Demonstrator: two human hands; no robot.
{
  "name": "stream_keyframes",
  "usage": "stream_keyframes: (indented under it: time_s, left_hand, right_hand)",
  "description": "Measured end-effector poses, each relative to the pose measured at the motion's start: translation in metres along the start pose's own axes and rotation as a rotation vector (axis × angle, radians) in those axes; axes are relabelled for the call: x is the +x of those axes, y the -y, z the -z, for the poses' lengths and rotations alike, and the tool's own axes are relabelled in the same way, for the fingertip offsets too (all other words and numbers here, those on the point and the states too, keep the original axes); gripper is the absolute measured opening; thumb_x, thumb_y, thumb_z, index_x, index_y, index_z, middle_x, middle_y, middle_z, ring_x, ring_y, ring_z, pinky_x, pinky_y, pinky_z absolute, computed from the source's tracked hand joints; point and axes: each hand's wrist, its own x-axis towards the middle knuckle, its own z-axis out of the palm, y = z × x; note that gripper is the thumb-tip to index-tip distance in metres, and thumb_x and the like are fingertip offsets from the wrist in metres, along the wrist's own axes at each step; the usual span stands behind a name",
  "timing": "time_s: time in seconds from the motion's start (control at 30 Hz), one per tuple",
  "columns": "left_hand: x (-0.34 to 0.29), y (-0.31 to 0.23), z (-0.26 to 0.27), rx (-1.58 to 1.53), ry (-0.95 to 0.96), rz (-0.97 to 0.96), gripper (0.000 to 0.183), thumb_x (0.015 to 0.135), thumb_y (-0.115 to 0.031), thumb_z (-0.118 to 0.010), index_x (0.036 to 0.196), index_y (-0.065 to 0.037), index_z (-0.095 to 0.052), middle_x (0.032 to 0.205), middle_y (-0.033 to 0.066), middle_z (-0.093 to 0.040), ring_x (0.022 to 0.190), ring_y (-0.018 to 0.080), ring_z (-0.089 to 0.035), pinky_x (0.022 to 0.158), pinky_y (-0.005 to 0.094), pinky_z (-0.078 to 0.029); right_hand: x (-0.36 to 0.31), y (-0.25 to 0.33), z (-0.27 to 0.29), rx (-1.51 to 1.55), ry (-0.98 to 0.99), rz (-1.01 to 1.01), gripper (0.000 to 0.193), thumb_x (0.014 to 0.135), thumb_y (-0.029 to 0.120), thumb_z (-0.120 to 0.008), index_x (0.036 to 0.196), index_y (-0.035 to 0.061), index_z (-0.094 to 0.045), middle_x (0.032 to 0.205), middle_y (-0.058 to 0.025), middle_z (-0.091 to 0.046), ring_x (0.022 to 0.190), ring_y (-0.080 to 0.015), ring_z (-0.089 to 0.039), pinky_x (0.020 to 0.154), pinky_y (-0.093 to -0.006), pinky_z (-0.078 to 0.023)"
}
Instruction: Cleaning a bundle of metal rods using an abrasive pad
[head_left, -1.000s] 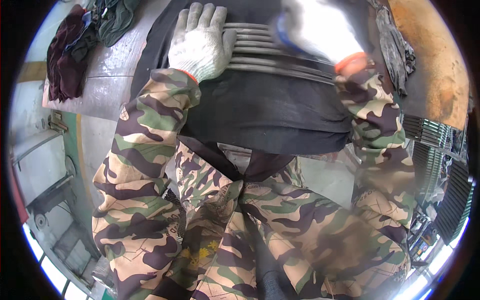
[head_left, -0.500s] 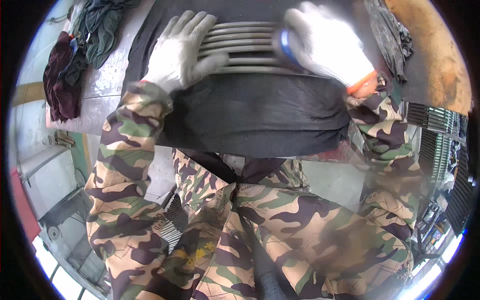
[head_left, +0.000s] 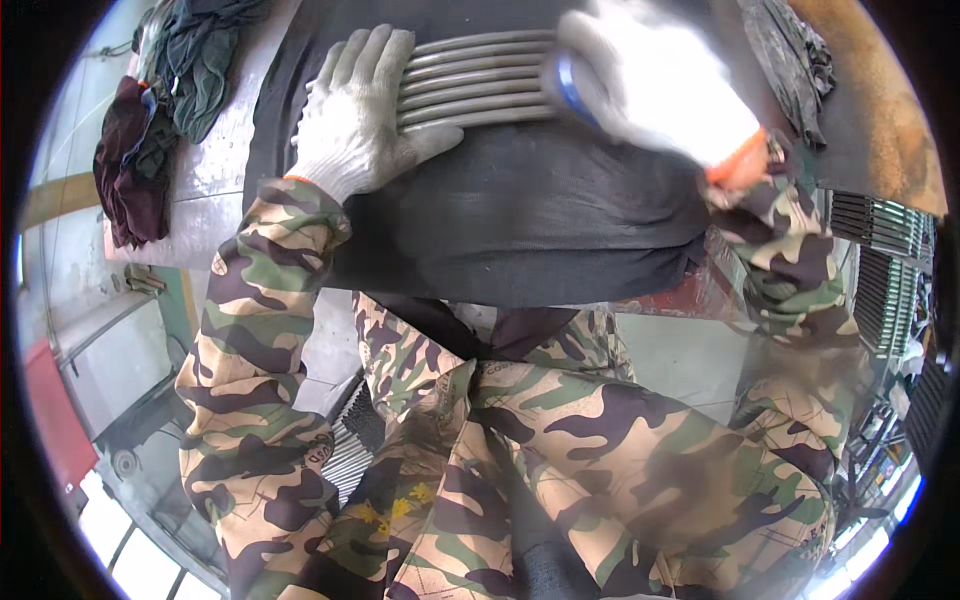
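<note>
Several slim grey metal rods [head_left: 475, 83] lie side by side on a black cloth [head_left: 520, 215] at the far middle of the table. My left hand [head_left: 360, 110], in a white knit glove, rests open on their left ends, with its fingers stretched away from me and its thumb out to the right. Over the rods' right ends is my gloved right hand [head_left: 650, 85], smeared by motion. It grips a dark thing with a blue band [head_left: 570, 85], whose kind I cannot make out. The right fingertips and the rods' right ends are hidden.
Dark crumpled cloths [head_left: 195, 75] lie at the far left of the metal table. A grey crumpled cloth [head_left: 790, 60] is at the far right, beside a rust-brown surface [head_left: 890, 110]. Racks of dark rods [head_left: 880, 290] stand at the right. My camouflage-clad legs are below the table edge.
The nearest rods, which had a gap beside them, now lie close against the others. My left hand has shifted slightly left along them. The right hand remains blurred over their right ends.
</note>
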Motion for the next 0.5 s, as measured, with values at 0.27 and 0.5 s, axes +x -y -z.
stream_keyframes:
  time_s: [0.27,0.5]
  left_hand:
    - [-0.007,-0.005,0.007,-0.043,-0.043,-0.031,0.097,0.076,-0.06,-0.088,0.141,0.004,-0.055,0.14,0.0256,-0.059,0.129,0.0464,-0.056,0.114,0.0553,-0.043]
    - [-0.016,0.002,0.012,0.026,-0.09,-0.032,0.101,0.076,-0.065,-0.087,0.14,0.007,-0.056,0.137,0.0269,-0.06,0.125,0.0461,-0.058,0.111,0.0555,-0.044]
  right_hand:
    - [0.004,0.005,-0.002,-0.027,0.064,-0.011,0.017,0.092,0.022,-0.067,0.091,0.0057,-0.068,0.09,-0.02,-0.066,0.083,-0.0407,-0.069,0.071,-0.0548,-0.059]
    - [0.028,-0.003,-0.007,-0.055,-0.01,-0.023,0.017,0.092,0.022,-0.066,0.092,0.0055,-0.069,0.09,-0.0204,-0.066,0.085,-0.0406,-0.069,0.073,-0.0537,-0.059]
